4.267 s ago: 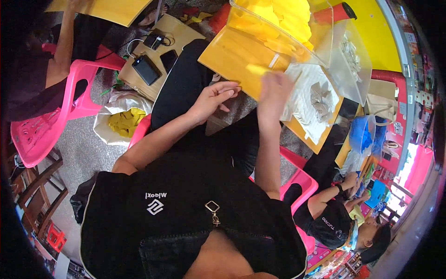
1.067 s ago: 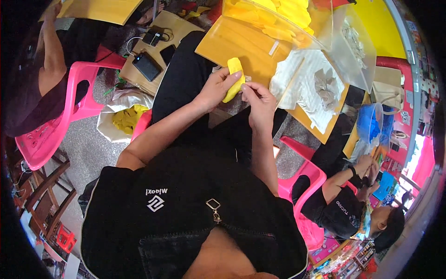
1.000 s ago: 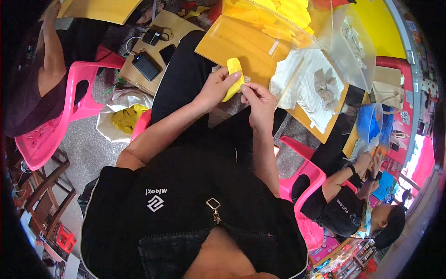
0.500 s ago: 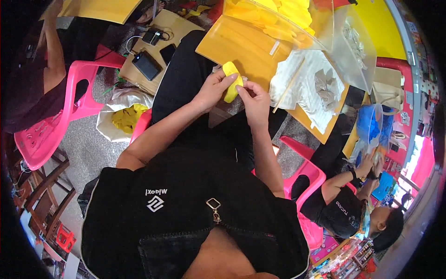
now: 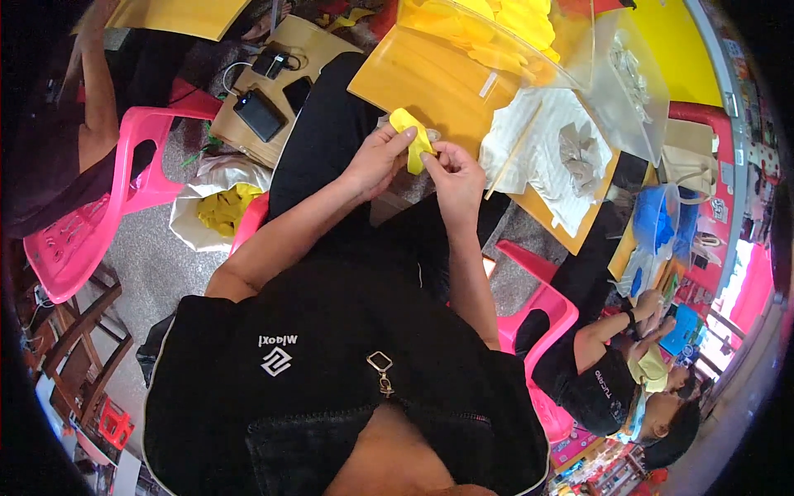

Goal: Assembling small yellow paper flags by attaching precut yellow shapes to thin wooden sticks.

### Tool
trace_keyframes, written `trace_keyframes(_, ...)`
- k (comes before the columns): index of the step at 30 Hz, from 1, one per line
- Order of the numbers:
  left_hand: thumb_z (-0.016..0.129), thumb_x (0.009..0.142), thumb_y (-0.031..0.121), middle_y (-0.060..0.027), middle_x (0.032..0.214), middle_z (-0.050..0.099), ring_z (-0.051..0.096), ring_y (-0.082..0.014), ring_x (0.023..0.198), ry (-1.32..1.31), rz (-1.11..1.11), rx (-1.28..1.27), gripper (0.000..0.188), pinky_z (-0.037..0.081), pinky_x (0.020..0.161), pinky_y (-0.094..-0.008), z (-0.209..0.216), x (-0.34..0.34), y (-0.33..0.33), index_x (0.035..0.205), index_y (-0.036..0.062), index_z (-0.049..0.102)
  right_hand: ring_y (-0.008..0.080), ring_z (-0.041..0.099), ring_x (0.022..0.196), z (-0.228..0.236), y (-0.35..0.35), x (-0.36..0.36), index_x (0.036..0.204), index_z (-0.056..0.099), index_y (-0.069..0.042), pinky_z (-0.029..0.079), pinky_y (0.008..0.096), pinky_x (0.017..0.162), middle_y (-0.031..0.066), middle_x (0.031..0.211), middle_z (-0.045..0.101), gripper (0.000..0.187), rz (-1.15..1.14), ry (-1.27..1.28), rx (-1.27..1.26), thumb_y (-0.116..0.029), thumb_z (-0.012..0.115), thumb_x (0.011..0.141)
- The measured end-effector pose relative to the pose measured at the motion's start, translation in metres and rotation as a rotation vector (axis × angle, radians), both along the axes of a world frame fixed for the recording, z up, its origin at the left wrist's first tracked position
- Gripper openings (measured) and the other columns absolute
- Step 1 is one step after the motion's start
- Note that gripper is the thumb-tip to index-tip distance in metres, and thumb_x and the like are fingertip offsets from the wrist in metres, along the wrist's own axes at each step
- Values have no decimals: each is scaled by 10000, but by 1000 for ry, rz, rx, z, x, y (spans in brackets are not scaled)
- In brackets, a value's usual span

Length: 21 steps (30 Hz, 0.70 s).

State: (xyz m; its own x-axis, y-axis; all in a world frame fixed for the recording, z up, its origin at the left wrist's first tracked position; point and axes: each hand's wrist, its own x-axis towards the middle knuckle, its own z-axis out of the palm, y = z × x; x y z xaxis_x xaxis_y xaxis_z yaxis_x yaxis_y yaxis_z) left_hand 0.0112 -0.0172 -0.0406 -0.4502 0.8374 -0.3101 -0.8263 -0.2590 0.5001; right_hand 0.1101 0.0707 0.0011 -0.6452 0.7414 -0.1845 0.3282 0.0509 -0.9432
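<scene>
A thin yellow piece (image 5: 411, 136), soft and bent along its length, hangs between my two hands in front of the table's near edge. My left hand (image 5: 382, 159) pinches its upper part between thumb and fingers. Lower down, the thumb and fingertips of my right hand (image 5: 452, 168) are closed on its other end. What the piece is made of, I cannot tell. Beyond it on the orange-yellow tabletop (image 5: 438, 78) stands a clear bin (image 5: 529, 66) heaped with similar yellow pieces (image 5: 504, 33).
White cloth (image 5: 529, 165) with a thin wooden stick (image 5: 514, 149) and grey scraps lies to the right. A cardboard box (image 5: 310, 50) at left carries a black power bank (image 5: 260, 114). Beside my left arm is a white sack (image 5: 186, 217). A co-worker (image 5: 604, 372) sits at right.
The yellow piece has twisted and bent between my hands, which have barely shifted. At right, the co-worker's hands have moved, and another person in yellow shows behind them.
</scene>
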Motion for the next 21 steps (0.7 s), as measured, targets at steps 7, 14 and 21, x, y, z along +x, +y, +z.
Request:
trace_keyframes(7, 482, 939, 172, -65, 1026, 600, 568, -138, 957, -20, 12, -5, 198, 441, 860, -277, -1, -1, -3, 1063, 30, 545, 23, 435, 607, -12, 0, 3, 849, 623, -9, 354, 185, 540, -56, 676, 514, 140, 72, -25, 161, -66, 709, 754)
trace_keyframes(14, 478, 940, 154, -56, 1010, 600, 558, -120, 940, 67, -10, 55, 194, 429, 860, -266, 2, 1, -2, 1067, 23, 544, 65, 509, 664, -12, 3, 7, 819, 639, -4, 407, 214, 607, -9, 726, 573, 155, 78, -68, 153, -110, 718, 739)
trace_keyframes(21, 500, 929, 164, -39, 1010, 599, 557, -105, 906, 203, -25, 35, 215, 438, 827, -260, 3, 3, -4, 1080, 19, 553, 91, 556, 699, -2, 5, 4, 831, 662, 6, 437, 230, 630, 10, 775, 616, 179, 51, 0, -241, -137, 727, 744)
